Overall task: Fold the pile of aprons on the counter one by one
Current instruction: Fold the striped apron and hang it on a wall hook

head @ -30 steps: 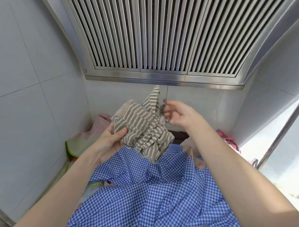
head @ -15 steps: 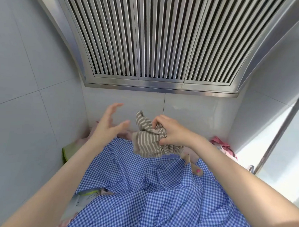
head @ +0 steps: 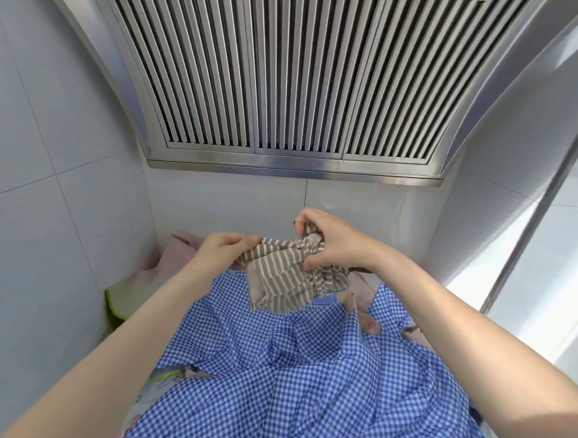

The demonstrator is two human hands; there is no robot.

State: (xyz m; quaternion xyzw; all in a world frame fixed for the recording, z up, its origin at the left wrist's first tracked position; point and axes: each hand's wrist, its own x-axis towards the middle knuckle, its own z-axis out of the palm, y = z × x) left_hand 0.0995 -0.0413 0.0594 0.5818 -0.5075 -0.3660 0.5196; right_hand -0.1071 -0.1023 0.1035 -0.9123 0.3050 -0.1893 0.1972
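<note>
- Two bare hands work one crumpled brown-and-white striped apron, held up over the far end of the pile, below the slatted steel range hood.
- The left hand pinches the apron's left edge, thumb and fingertips closed on the cloth.
- The right hand is curled tight round a bunched knot of the same fabric, fingers wrapped over the top and thumb underneath.
- Between the two hands the cloth is only partly spread; most of it hangs in a wad below the right hand, just above the blue gingham apron.
- That gingham piece lies rumpled across the near and middle counter, covering most of the pile; a pink cloth and a green-edged one show at the far left.
- My judgement: the step in hand is opening out the striped apron so it can be folded, and it is early in that step.
- To do it well, the right hand should likely loosen its fistful and walk along the hem to a corner, while the left keeps its pinch.
- Then draw the hands apart until the top edge is taut and let the rest drop straight.
- Straps or ties may be tangled in the wad; I cannot tell from here, so a gentle shake beats a hard pull.
- Keep it lifted off the gingham so the two do not drag together.
</note>
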